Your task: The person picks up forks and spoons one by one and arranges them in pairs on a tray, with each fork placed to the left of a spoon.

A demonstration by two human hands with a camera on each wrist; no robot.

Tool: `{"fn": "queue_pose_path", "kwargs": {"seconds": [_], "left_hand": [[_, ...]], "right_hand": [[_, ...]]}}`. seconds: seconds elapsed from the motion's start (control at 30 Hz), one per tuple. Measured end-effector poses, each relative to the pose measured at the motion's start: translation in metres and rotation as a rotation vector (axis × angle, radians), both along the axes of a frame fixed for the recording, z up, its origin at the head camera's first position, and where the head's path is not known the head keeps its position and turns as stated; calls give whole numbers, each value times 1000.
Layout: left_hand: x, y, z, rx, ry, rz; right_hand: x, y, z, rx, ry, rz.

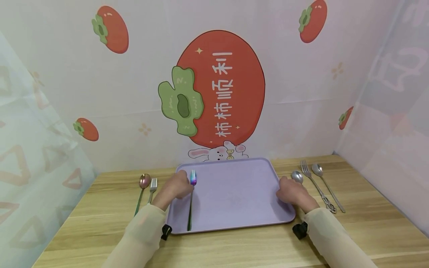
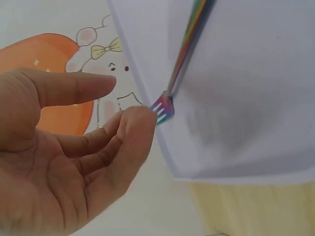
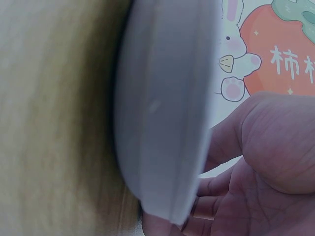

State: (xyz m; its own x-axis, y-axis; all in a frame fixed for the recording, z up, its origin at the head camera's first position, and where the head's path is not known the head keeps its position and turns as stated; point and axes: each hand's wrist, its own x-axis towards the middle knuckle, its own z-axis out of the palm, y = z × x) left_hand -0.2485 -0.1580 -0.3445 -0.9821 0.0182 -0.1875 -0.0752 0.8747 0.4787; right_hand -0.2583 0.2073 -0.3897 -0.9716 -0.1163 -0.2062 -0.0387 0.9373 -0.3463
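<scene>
A lilac rectangular tray [image 1: 234, 197] lies on the wooden table between both hands. Along its left side rests a rainbow-coloured fork [image 1: 190, 212], tines toward the wall. My left hand [image 1: 177, 186] is over the tray's left edge, close to the tines. In the left wrist view its thumb and fingers stand apart, and the fingertips [image 2: 140, 115] overlap the end of the fork. At the opposite edge, my right hand [image 1: 292, 191] grips the tray's rim. The right wrist view has the thumb on the inner side of the tray [image 3: 172, 113] and the other fingers curling under its edge.
Left of the tray lie a copper-coloured spoon [image 1: 145, 181] with a green handle and a silver fork [image 1: 153, 184]. On the right are a silver spoon [image 1: 296, 176], an ornate-handled fork [image 1: 315, 180] and another spoon [image 1: 317, 169]. A printed backdrop [image 1: 134, 93] stands behind the table.
</scene>
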Motion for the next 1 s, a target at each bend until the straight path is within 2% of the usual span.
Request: {"fn": "queue_pose_path", "kwargs": {"seconds": [0.23, 1.0], "left_hand": [[6, 1, 7, -55, 96, -21], [16, -5, 40, -81, 309, -65]], "right_hand": [[0, 0, 0, -2, 1, 4], [1, 0, 0, -9, 6, 6]]}}
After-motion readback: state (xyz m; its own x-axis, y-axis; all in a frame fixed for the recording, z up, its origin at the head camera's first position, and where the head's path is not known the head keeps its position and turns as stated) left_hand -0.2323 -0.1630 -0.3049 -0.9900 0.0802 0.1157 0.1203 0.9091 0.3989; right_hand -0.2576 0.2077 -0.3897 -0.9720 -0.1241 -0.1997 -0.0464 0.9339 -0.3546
